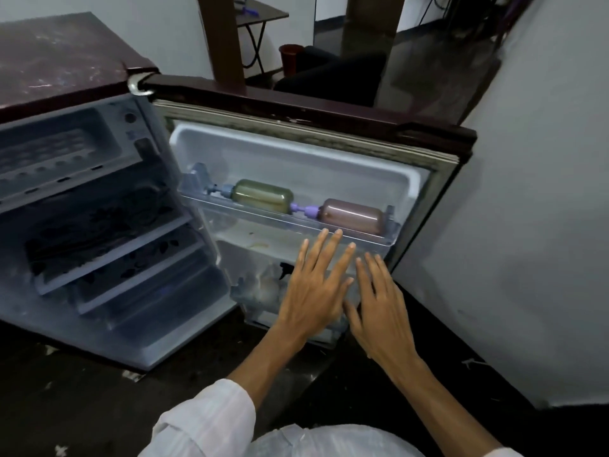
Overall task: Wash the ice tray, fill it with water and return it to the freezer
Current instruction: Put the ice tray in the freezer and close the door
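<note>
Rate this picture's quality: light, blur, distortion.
Head view: dim, flat light, with the floor nearly black. Head view: wide-angle bowing bends the top edge of the fridge door. Head view: slight blur softens the left hand and right hand, the freezer compartment looks hazy, and there is no strong glare.

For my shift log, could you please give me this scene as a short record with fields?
fridge door: open
ice tray: in the freezer compartment, untouched
door shelf: green bottle and pink bottle, both lying down
left hand: open, fingers spread, holds nothing
right hand: open, holds nothing
</note>
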`<act>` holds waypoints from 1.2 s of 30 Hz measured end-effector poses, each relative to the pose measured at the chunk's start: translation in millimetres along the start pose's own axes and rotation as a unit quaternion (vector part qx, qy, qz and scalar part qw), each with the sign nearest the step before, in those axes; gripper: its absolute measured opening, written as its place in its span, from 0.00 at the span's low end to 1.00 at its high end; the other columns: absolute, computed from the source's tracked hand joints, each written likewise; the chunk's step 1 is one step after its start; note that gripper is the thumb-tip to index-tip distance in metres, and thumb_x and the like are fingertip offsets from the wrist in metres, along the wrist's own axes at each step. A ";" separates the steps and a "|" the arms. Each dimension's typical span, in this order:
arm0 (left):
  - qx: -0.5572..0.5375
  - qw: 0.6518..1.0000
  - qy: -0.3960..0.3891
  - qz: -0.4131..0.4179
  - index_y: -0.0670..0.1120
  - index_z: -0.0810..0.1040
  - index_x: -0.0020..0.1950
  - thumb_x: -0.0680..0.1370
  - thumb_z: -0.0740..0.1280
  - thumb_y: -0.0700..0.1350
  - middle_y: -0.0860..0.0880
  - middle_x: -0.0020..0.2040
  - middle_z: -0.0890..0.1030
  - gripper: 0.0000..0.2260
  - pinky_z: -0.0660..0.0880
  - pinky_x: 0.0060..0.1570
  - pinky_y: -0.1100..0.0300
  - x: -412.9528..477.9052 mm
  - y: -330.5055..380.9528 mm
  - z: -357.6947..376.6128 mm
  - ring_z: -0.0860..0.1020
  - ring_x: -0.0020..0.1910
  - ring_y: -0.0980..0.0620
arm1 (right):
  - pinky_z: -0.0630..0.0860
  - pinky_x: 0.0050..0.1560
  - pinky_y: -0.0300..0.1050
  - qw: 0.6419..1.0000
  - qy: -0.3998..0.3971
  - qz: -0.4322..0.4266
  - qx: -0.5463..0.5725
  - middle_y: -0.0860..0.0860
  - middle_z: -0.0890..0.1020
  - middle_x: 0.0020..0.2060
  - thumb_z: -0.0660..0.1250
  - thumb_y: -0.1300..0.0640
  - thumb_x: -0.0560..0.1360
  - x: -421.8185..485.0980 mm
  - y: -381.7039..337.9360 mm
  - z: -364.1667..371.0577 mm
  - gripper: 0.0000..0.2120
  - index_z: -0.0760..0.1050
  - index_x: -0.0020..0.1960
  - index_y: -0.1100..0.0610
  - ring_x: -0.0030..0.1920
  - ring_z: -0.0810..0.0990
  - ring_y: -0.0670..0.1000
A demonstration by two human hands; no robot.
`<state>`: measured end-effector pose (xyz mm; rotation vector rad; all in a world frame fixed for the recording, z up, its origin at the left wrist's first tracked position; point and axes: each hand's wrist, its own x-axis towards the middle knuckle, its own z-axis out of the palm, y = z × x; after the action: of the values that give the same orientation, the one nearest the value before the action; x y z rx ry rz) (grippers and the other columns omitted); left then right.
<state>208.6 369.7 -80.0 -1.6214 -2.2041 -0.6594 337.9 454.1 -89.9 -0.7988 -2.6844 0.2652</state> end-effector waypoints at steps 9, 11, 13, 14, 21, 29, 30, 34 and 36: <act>-0.028 0.999 0.008 -0.016 0.45 0.65 0.76 0.83 0.59 0.50 0.38 0.77 0.64 0.22 0.66 0.70 0.40 17.7 54.6 26.4 0.62 0.77 0.39 | 0.66 0.71 0.55 0.990 0.136 0.008 0.037 0.59 0.65 0.73 0.67 0.52 0.78 19.4 79.4 -47.8 0.28 0.64 0.74 0.62 0.73 0.64 0.58; -0.030 0.999 0.012 -0.017 0.46 0.64 0.76 0.83 0.59 0.50 0.38 0.77 0.65 0.22 0.68 0.69 0.40 20.8 60.6 27.9 0.63 0.77 0.40 | 0.68 0.70 0.53 0.986 0.151 0.015 0.063 0.59 0.64 0.73 0.68 0.52 0.78 35.6 90.3 -58.3 0.30 0.61 0.75 0.60 0.73 0.64 0.57; -0.028 0.999 0.016 -0.018 0.46 0.64 0.75 0.82 0.60 0.50 0.39 0.76 0.66 0.22 0.69 0.68 0.40 22.9 64.9 28.0 0.64 0.76 0.40 | 0.67 0.70 0.49 0.984 0.151 0.023 0.091 0.59 0.61 0.75 0.67 0.51 0.78 52.7 98.4 -67.0 0.33 0.57 0.77 0.59 0.74 0.61 0.56; -0.029 0.999 0.019 -0.019 0.47 0.65 0.75 0.82 0.60 0.50 0.39 0.76 0.67 0.22 0.69 0.68 0.41 23.3 66.7 28.0 0.65 0.75 0.41 | 0.65 0.70 0.47 0.983 0.148 0.027 0.107 0.58 0.59 0.76 0.66 0.50 0.78 60.9 101.4 -70.1 0.34 0.55 0.78 0.58 0.75 0.60 0.55; -0.046 0.997 0.041 -0.037 0.46 0.70 0.73 0.82 0.60 0.49 0.41 0.73 0.71 0.19 0.71 0.66 0.44 25.5 72.4 25.3 0.69 0.73 0.42 | 0.63 0.73 0.51 0.958 0.075 0.066 0.270 0.53 0.57 0.78 0.63 0.46 0.79 98.7 104.8 -83.3 0.38 0.45 0.80 0.53 0.76 0.61 0.51; -0.072 0.994 0.052 -0.056 0.44 0.74 0.70 0.81 0.64 0.46 0.42 0.71 0.73 0.18 0.73 0.64 0.46 19.2 76.7 20.8 0.71 0.70 0.43 | 0.70 0.70 0.54 0.922 0.082 0.111 0.361 0.48 0.67 0.74 0.68 0.61 0.75 101.4 105.6 -82.4 0.35 0.56 0.78 0.50 0.73 0.65 0.45; -0.076 0.994 0.051 -0.060 0.44 0.74 0.70 0.81 0.64 0.46 0.42 0.71 0.73 0.18 0.73 0.64 0.46 17.9 78.9 20.4 0.71 0.70 0.43 | 0.71 0.70 0.53 0.919 0.081 0.114 0.370 0.48 0.68 0.74 0.68 0.64 0.74 100.3 105.9 -83.0 0.36 0.57 0.78 0.50 0.72 0.66 0.45; -0.096 0.992 0.045 -0.072 0.44 0.74 0.70 0.81 0.62 0.47 0.42 0.70 0.74 0.18 0.73 0.64 0.48 11.9 90.3 19.6 0.72 0.70 0.44 | 0.73 0.67 0.47 0.914 0.073 0.111 0.383 0.49 0.69 0.73 0.69 0.68 0.72 93.6 107.4 -86.4 0.38 0.59 0.77 0.51 0.71 0.69 0.45; -0.105 0.991 0.042 -0.076 0.44 0.75 0.70 0.81 0.62 0.47 0.42 0.70 0.74 0.18 0.74 0.64 0.47 8.7 95.3 19.8 0.72 0.70 0.45 | 0.73 0.67 0.48 0.916 0.067 0.103 0.382 0.48 0.68 0.74 0.69 0.68 0.72 88.4 108.5 -86.4 0.38 0.59 0.77 0.51 0.72 0.68 0.46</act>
<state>297.0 410.9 -75.7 -1.4994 -2.2762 -1.0152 353.1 600.1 -15.9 -0.7850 -2.0780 1.1692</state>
